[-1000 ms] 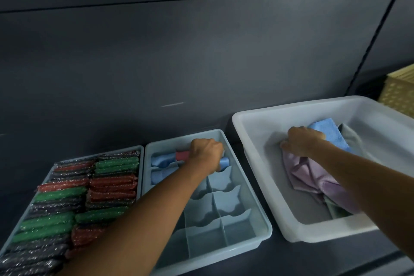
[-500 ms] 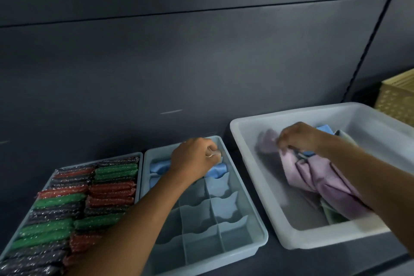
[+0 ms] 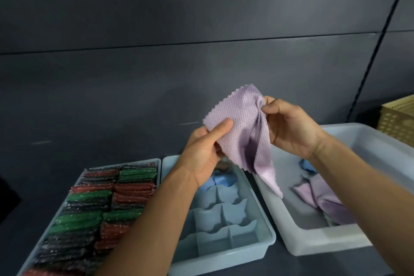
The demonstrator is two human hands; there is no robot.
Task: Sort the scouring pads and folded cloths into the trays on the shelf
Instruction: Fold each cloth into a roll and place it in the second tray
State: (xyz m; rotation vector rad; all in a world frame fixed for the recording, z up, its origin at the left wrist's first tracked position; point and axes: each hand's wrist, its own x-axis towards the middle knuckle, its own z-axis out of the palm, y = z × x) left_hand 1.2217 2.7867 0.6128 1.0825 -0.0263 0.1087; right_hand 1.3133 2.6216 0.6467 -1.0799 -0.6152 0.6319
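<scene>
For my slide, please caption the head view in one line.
Left hand and right hand pinch a lilac cloth above the divided tray and white bin.

Cream lattice basket [image 3: 396,123] at right, dark wall [image 3: 156,51] behind

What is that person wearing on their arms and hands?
Nothing that shows. The left hand and right hand are bare, with no gloves, rings or watch in sight, and the left forearm and right forearm have no sleeves.

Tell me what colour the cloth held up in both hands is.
Pale lilac cloth, with a bumpy woven texture; head view.
</scene>
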